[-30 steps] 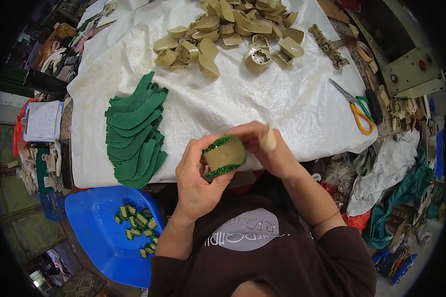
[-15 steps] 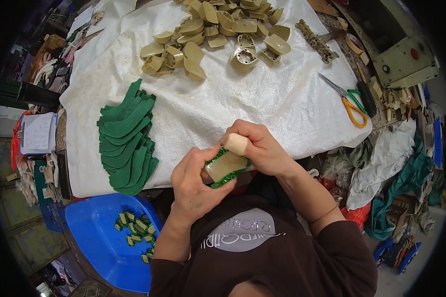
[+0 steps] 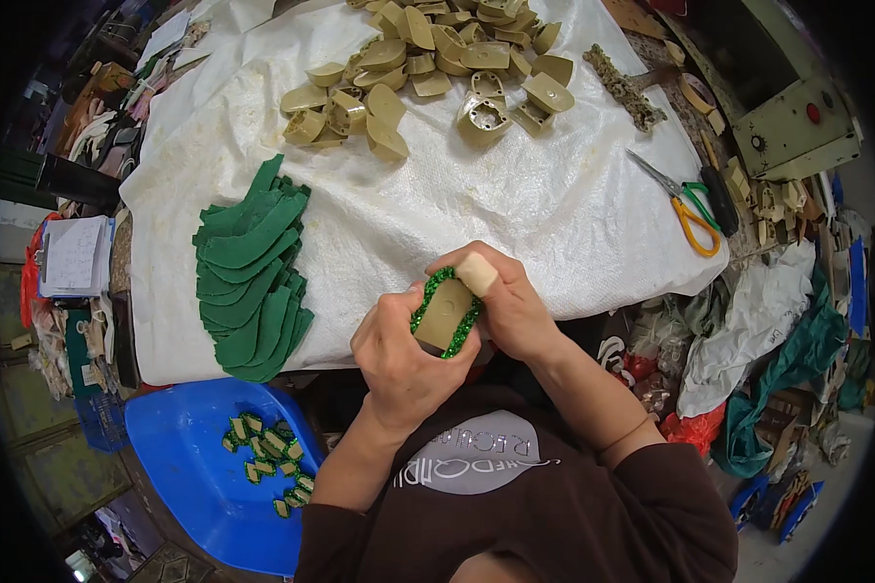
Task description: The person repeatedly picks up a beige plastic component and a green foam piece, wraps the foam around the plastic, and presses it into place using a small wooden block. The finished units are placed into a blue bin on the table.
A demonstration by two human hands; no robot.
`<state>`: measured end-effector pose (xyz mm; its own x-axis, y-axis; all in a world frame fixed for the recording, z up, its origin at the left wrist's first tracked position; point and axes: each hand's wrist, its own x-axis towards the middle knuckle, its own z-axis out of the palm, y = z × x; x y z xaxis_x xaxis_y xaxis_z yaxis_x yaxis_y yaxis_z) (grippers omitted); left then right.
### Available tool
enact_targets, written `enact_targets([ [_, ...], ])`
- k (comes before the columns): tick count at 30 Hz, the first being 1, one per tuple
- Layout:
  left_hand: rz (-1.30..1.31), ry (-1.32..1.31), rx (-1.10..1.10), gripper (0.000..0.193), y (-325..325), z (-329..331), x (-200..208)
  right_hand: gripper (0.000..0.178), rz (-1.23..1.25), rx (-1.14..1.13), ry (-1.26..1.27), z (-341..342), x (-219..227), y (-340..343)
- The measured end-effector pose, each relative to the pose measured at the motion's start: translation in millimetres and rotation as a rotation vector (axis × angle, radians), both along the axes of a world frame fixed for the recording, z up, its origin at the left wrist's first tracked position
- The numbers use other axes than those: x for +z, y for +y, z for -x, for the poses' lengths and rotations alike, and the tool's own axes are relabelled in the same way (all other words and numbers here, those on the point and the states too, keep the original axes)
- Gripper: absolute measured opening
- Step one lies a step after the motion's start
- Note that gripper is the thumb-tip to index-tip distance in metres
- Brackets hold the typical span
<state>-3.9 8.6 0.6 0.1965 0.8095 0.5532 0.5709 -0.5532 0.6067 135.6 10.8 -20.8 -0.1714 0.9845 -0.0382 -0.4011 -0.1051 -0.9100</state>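
Between both hands, above my lap at the table's near edge, is a tan plastic shoe heel (image 3: 444, 313) with glittery green covering round its sides. My left hand (image 3: 406, 352) grips it from the left, fingers wrapped about its lower side. My right hand (image 3: 517, 309) closes on its upper right side, the thumb in a beige wrap pressing near the covering's edge. Left of the hands, green curved fabric pieces (image 3: 253, 277) lie in an overlapping stack. Farther back is a heap of bare tan heels (image 3: 384, 53).
A white sheet (image 3: 399, 214) covers the table. Scissors (image 3: 685, 199) with orange and green handles lie at the right. A blue basin (image 3: 194, 476) at lower left holds several green-covered heels (image 3: 262, 447). A greenish metal machine box (image 3: 797, 121) stands far right.
The heel has turned more upright, so its flat tan face and green rim show more fully. My left hand has shifted slightly right and wrapped closer round it.
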Motion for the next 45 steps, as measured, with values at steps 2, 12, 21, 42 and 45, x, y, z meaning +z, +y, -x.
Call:
enact_targets([
  [2,0.026,-0.018,0.035,0.049,0.1,1.8,0.9,0.033,0.105,0.07,0.297,2.8,8.1,-2.2],
  [12,-0.136,0.013,0.169,0.039,1.6,3.0,-1.7,0.03,-0.092,-0.105,-0.379,20.3,19.3,-7.7],
  [21,-0.153,-0.1,0.146,0.043,-3.2,22.1,-6.5,0.04,-0.409,-0.131,-0.651,29.1,16.2,-13.3],
  [42,0.141,-0.173,0.908,0.035,-51.0,213.1,-65.5,0.027,-0.836,-0.112,-1.186,110.0,19.0,121.9],
  [45,0.082,-0.017,0.469,0.029,-3.0,174.1,-1.1,0.026,-0.838,-0.078,-1.255,117.2,14.7,124.7],
])
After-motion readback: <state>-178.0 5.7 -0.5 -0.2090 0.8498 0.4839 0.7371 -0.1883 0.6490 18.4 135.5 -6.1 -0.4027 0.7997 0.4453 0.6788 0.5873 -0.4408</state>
